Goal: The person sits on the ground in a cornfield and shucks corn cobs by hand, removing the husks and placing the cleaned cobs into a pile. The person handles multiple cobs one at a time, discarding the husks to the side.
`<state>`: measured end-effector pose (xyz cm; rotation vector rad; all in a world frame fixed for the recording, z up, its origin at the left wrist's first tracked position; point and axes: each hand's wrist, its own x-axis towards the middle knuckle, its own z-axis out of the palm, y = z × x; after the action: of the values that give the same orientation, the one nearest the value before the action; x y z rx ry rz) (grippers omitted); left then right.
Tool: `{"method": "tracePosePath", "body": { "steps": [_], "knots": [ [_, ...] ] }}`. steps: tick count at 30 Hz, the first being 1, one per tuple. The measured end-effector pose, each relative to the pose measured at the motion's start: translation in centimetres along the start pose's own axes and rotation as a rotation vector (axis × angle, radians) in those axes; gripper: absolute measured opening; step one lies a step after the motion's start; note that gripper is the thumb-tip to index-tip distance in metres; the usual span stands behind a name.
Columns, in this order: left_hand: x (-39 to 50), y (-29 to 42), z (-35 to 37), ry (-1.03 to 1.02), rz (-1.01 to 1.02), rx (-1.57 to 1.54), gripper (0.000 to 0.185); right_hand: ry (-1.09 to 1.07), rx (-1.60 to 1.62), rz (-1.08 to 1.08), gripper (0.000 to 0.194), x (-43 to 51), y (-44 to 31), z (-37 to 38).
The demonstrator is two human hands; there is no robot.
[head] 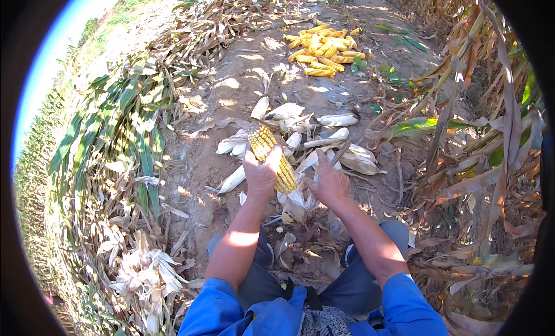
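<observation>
My left hand (pixel 261 176) is closed around a yellow ear of corn (pixel 261 142), its kernels bare and its tip tilted up and away to the left. Pale peeled husk (pixel 299 198) hangs at the lower end of this ear and stretches across to my right hand (pixel 330 184), which grips it with the index finger pointing forward. Just beyond both hands, several ears still in dry white husks (pixel 286 111) lie loosely heaped on the soil. One of these husked ears (pixel 233 180) rests left of my left hand.
Farther ahead, a pile of bare yellow ears (pixel 323 48) sits on the dirt ground (pixel 217 93). Cut stalks and leaves (pixel 117 115) line the left side, with discarded husks (pixel 147 271) nearer me. Standing dry corn plants (pixel 472 132) crowd the right. My bent knees (pixel 394 236) flank the work area.
</observation>
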<state>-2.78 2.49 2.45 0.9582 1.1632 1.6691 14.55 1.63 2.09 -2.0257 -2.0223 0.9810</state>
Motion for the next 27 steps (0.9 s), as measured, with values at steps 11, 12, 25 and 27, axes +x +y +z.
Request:
{"method": "tracePosePath", "body": {
  "steps": [11, 12, 25, 27],
  "knots": [
    [-0.5, -1.5, 1.7, -0.099, 0.091, 0.075, 0.024, 0.045, 0.653, -0.48, 0.114, -0.5, 0.3, 4.9],
    [-0.4, -1.3, 1.8, -0.071, 0.012, -0.016, 0.026, 0.005, 0.693, -0.388, 0.115, 0.1, 0.5, 5.2],
    [0.5, -1.1, 0.0, -0.24, -0.274, -0.285, 0.018, -0.005, 0.839, -0.24, 0.065, -0.9, -0.3, 6.3],
    [0.3, -1.3, 0.1, -0.287, -0.212, -0.149, 0.015, -0.017, 0.863, -0.253, 0.058, -0.9, 0.1, 6.5]
  ]
}}
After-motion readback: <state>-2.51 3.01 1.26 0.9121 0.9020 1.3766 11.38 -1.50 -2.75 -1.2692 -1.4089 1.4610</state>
